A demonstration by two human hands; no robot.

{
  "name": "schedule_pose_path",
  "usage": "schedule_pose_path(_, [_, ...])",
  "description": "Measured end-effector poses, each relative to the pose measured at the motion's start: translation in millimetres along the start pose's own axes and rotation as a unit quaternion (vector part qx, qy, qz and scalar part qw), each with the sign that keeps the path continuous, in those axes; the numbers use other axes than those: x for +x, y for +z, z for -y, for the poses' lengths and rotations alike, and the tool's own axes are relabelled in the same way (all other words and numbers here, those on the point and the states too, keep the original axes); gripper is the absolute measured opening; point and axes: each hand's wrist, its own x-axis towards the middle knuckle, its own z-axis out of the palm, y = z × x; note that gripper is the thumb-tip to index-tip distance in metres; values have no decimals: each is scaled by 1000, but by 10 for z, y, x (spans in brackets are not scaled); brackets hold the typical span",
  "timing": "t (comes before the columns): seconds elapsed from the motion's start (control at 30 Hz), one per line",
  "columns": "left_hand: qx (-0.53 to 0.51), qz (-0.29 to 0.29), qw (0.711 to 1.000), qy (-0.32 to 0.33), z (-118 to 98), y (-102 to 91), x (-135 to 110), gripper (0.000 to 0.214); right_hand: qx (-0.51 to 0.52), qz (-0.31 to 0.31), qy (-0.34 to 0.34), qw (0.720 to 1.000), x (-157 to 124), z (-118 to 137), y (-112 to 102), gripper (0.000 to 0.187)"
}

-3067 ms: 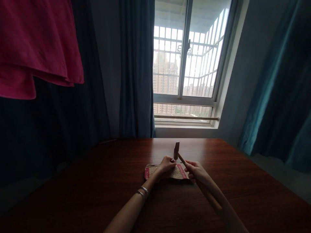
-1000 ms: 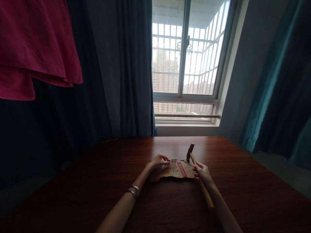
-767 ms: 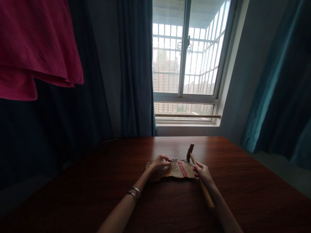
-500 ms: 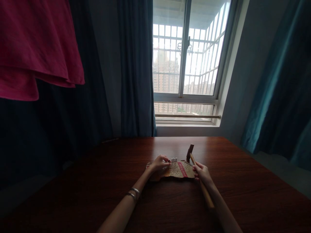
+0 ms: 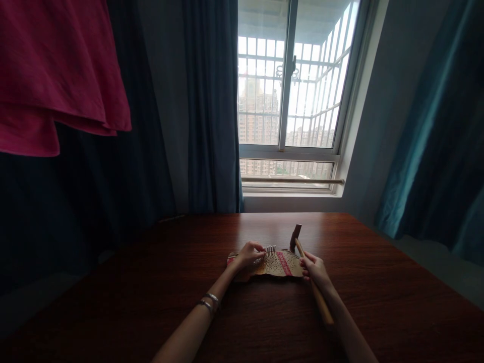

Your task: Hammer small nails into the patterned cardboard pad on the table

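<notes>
A tan cardboard piece [image 5: 273, 266] with many small holes and a pink-red stripe lies on the table. Several nails [image 5: 271, 250] with pale heads stand upright in a row near its far edge. My left hand [image 5: 249, 253] rests over the cardboard's left part, thumb and forefinger pinched at the left end of that row, seemingly on a nail; the fingertips hide most of it. My right hand [image 5: 314, 268] is wrapped round the wooden handle of a hammer [image 5: 319, 302]. The hammer's dark metal head points away from me, beyond the cardboard's far right corner.
A glossy reddish-brown wooden table [image 5: 159, 302] spreads beneath everything. Behind it are a barred window [image 5: 287, 121] and dark blue curtains [image 5: 212, 111] on both sides. Pink cloth [image 5: 64, 75] hangs at the upper left.
Barely anything differs. Both hands, the hammer and the cardboard keep their places, apart from a tiny shift of the left fingers and the view.
</notes>
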Motion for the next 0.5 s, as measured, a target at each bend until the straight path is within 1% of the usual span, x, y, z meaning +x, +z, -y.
schedule_pose_path(0.13, [13,1,1000,-6,13,13,11,27,-10,-14,8,1000,-5,-5,4,43])
schedule_pose_path(0.27, [9,10,1000,4,41,33,29,25,-11,2,-1,1000,-54,55,52,42])
schedule_pose_path(0.4, [7,12,1000,9,39,40,28,24,-16,23,-4,1000,-194,241,163,47])
schedule_pose_path(0.5, [7,12,1000,1,3,31,16,23,-39,58,-17,997,-351,413,264,51])
